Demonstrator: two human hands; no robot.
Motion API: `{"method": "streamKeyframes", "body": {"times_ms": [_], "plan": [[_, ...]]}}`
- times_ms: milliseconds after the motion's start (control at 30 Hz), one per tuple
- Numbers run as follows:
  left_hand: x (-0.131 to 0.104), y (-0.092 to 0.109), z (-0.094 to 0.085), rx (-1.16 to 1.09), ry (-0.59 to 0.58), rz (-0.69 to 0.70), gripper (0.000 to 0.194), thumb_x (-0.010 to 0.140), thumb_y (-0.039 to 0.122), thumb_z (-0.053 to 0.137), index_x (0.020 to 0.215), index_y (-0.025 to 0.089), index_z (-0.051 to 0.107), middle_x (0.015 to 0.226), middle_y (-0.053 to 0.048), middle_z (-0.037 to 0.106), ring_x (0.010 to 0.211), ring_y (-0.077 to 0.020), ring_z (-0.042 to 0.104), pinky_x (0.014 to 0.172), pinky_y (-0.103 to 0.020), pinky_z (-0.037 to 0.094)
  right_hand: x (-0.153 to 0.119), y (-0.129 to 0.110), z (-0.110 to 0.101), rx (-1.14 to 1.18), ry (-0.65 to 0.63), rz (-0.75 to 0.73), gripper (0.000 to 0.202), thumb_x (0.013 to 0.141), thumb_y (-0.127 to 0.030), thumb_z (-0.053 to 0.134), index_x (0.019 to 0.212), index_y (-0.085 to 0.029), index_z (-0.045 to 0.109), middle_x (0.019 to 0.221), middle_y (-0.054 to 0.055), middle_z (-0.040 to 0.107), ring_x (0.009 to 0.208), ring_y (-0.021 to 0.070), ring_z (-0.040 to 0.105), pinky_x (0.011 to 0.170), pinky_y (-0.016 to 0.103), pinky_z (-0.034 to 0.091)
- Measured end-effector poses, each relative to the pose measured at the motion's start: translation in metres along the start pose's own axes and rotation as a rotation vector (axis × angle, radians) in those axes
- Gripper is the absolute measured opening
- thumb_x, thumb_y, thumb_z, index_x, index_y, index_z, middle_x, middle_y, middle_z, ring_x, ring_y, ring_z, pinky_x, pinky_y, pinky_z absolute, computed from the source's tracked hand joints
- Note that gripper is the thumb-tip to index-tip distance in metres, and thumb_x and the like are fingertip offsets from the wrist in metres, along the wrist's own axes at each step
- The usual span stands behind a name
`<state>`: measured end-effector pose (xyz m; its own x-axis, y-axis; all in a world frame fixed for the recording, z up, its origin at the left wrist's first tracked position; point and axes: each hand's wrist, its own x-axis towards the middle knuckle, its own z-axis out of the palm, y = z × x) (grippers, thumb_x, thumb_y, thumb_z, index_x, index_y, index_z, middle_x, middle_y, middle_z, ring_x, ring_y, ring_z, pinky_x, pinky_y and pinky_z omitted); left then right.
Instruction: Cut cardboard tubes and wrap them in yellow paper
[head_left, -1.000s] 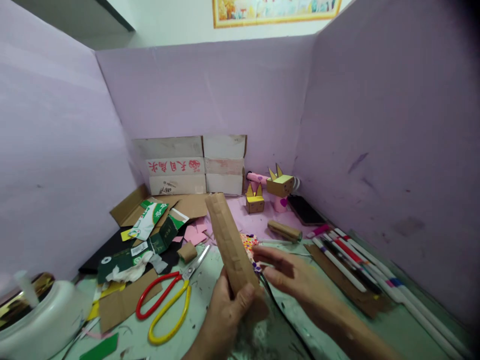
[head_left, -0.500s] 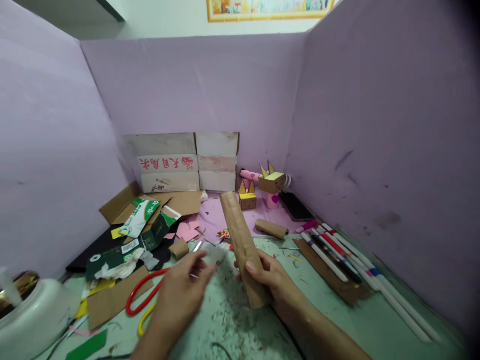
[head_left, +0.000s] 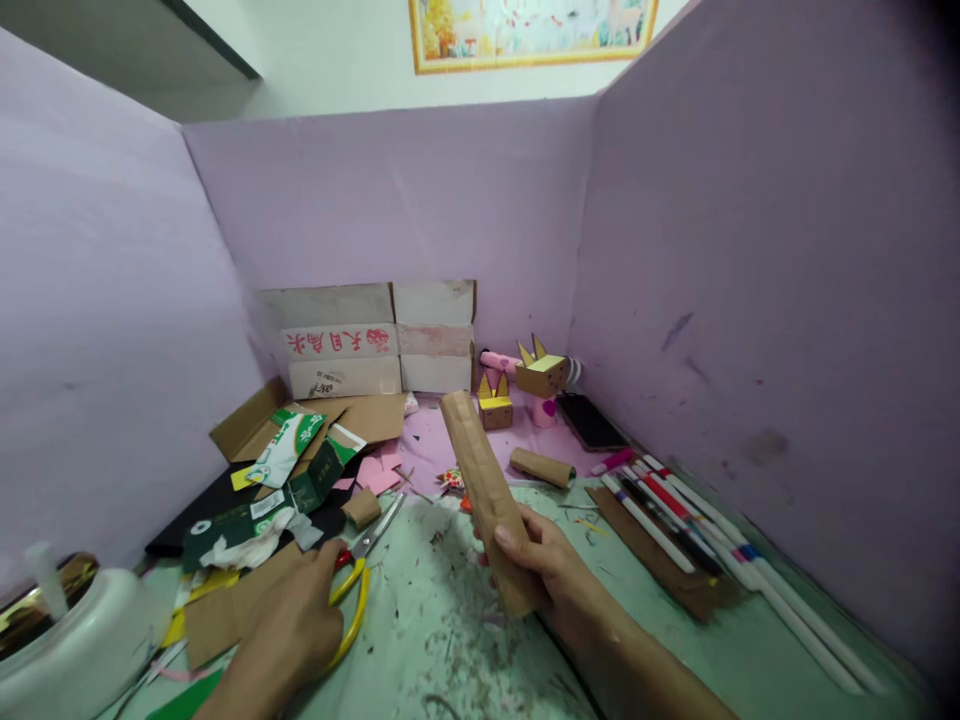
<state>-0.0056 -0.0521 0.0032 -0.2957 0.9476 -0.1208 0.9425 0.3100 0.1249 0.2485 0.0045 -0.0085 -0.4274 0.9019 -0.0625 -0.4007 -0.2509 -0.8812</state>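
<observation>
My right hand (head_left: 544,550) is closed around the lower end of a brown cardboard tube (head_left: 484,485), which tilts up and to the left. My left hand (head_left: 304,610) covers the red handle of a pair of scissors (head_left: 355,612), its fingers curled over it. Beside that hand shows the yellow handle, with the blades pointing away to the upper right. A short cardboard roll (head_left: 361,508) lies by the blade tips. Farther right, another small cardboard tube (head_left: 542,467) rests on the table.
Cardboard scraps and a green box (head_left: 232,522) are piled at left behind a white container (head_left: 97,640). Several markers (head_left: 675,510) lie at right near a phone (head_left: 591,421). Small cardboard animal figures (head_left: 541,375) stand at the back. Purple panels (head_left: 390,200) enclose the table.
My left hand has moved down onto the scissors, whose yellow handle has swung to the right. The view has tilted slightly up. My right hand keeps its grip on the tube.
</observation>
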Motion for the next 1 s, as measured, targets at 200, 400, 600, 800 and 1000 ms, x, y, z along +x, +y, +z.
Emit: {"method": "streamKeyframes", "body": {"times_ms": [200,400,600,800,1000], "plan": [[-0.011,-0.028,-0.004,-0.383,0.221,0.021,0.045,0.067,0.028,0.051,0.11,0.019,0.045,0.114,-0.009,0.063,0.106,-0.0245,0.059,0.089,-0.033,0.046,0.002,0.0,0.0,0.02,0.019,0.003,0.042,0.065,-0.043,0.072,0.093,-0.014,0.06,0.081,0.003,0.063,0.065,0.0154,0.059,0.055,0.024,0.044],[-0.033,0.001,-0.005,-0.316,0.421,0.136,0.031,0.08,0.048,0.042,0.098,0.026,0.055,0.074,-0.001,0.07,0.071,-0.0227,0.067,0.065,-0.03,0.052,-0.002,-0.008,0.002,-0.058,-0.034,-0.064,0.043,0.071,-0.048,0.067,0.096,-0.015,0.059,0.086,0.005,0.063,0.068,0.0144,0.058,0.062,0.026,0.046],[-0.017,0.061,-0.002,-0.398,0.381,0.389,0.033,0.081,0.027,0.037,0.111,0.024,0.052,0.088,-0.004,0.068,0.083,-0.0199,0.065,0.073,-0.028,0.051,-0.003,-0.033,-0.007,-0.105,0.004,-0.124,0.044,0.064,-0.049,0.071,0.09,-0.016,0.058,0.072,0.001,0.062,0.061,0.0135,0.056,0.056,0.024,0.043],[0.004,0.065,0.006,-0.407,0.26,0.649,0.043,0.081,0.024,0.037,0.123,0.022,0.044,0.104,-0.006,0.065,0.093,-0.0184,0.063,0.078,-0.024,0.05,0.001,-0.041,-0.022,-0.149,0.129,-0.235,0.042,0.065,-0.048,0.07,0.087,-0.014,0.059,0.073,0.002,0.06,0.062,0.0141,0.057,0.055,0.024,0.042],[0.01,0.038,0.017,-0.32,0.158,0.641,0.043,0.083,0.021,0.037,0.125,0.023,0.048,0.113,-0.005,0.065,0.103,-0.0184,0.06,0.085,-0.022,0.048,0.0,-0.039,-0.023,-0.181,0.131,-0.25,0.039,0.069,-0.05,0.066,0.083,-0.014,0.059,0.071,0.002,0.059,0.062,0.0147,0.057,0.055,0.024,0.042]]}}
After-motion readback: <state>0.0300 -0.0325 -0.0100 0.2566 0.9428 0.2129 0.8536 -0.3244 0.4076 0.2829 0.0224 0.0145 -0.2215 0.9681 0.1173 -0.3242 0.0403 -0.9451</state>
